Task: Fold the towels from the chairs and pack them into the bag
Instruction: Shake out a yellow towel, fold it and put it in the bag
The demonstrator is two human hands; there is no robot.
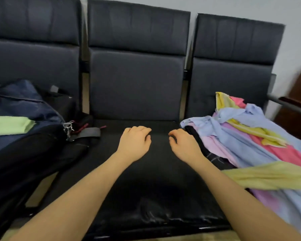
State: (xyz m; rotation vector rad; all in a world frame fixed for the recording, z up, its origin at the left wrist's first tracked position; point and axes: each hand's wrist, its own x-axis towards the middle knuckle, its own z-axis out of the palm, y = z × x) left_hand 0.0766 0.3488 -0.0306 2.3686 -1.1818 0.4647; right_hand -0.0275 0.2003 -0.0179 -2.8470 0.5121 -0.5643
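Observation:
A heap of crumpled towels in light blue, pink, lilac and yellow lies on the right chair seat. A dark blue and black bag sits on the left chair, with a folded green towel lying on top of it. My left hand and my right hand hover side by side over the middle chair's black seat. Both have loosely curled fingers and hold nothing. My right hand is just left of the towel heap.
Three dark padded chairs stand in a row against a pale wall. A yellow towel drapes off the heap toward the front right. A metal armrest and dark wooden furniture stand at the far right.

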